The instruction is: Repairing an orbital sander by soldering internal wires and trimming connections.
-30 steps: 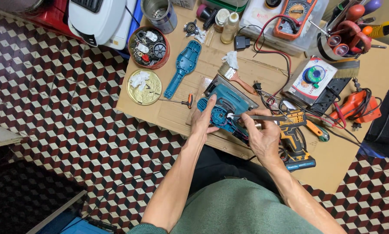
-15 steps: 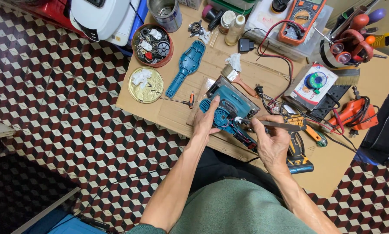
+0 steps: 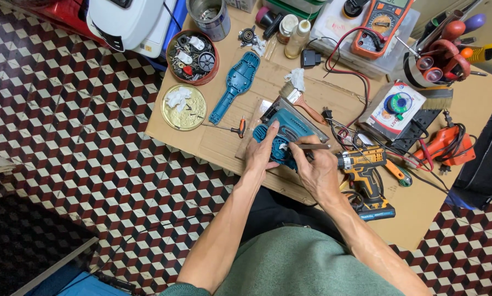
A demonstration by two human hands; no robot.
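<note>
His left hand (image 3: 261, 154) lies flat, fingers spread, on the blue tool body (image 3: 285, 136), while his right hand (image 3: 314, 167) pinches a thin metal tool (image 3: 312, 146) angled leftward into it.

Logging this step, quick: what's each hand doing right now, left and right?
Left hand: open, fingers spread flat on the blue power tool body.
Right hand: fingers closed on a thin metal tool held at that body.
</note>
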